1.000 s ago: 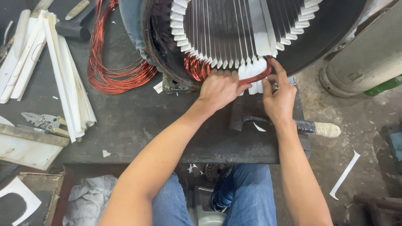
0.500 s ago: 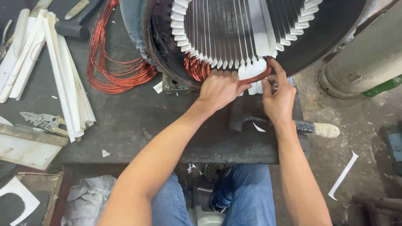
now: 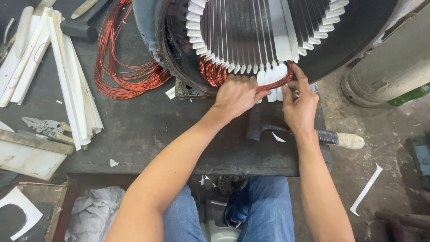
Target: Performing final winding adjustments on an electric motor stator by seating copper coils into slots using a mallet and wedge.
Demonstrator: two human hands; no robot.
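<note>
Fingers of the left hand (image 3: 239,95) and right hand (image 3: 299,105) pinch the copper coil (image 3: 273,85) at the stator (image 3: 268,36) bottom slots; forcing it could tear the white slot paper (image 3: 271,74) or nick enamel.

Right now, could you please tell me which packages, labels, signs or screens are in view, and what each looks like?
No packages, signs or screens are in view.
Green bottle: lying at the right edge beside the grey cylinder; only partly in view, any label too small to tell.
Both hands are on the copper wire at the motor's lower rim, away from it.
</note>
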